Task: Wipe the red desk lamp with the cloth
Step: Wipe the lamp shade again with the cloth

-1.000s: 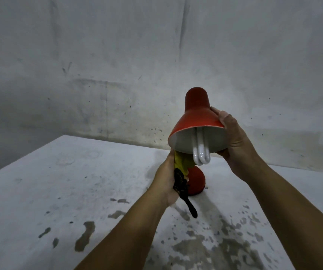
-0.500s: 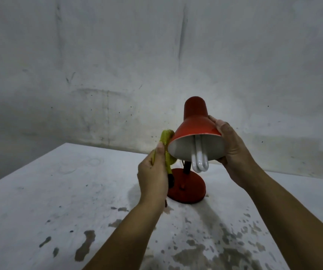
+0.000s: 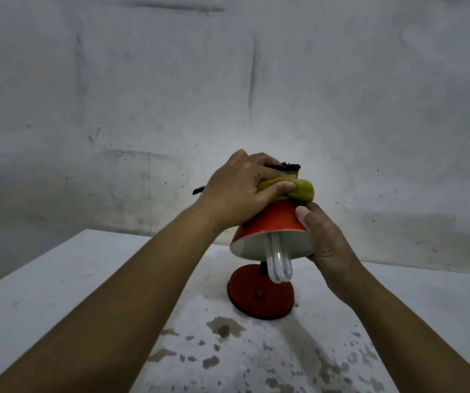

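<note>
Nearest the camera, two bare forearms reach out over a white table (image 3: pixel 57 293) whose surface is blotched with dark patches in front of the lamp. The red desk lamp (image 3: pixel 270 222) stands on this table, its round base (image 3: pixel 259 299) just beyond the blotches, with a small knob on its front. Above the base the shade tilts toward the viewer, showing its white inside and a looped white bulb (image 3: pixel 279 265) that hangs down in front of the base.

The right hand (image 3: pixel 327 245) holds the shade's right rim, thumb on the red outer side and fingers wrapped round the edge. The left hand (image 3: pixel 239 191) sits on the top of the shade, its fingers and thumb curled round a yellow-green cloth (image 3: pixel 301 188) pressed against the lamp's crown. Dark frayed bits of the cloth stick out to the left of the hand and above the fingers.

Behind the lamp rises a stained grey wall (image 3: pixel 228 80).
</note>
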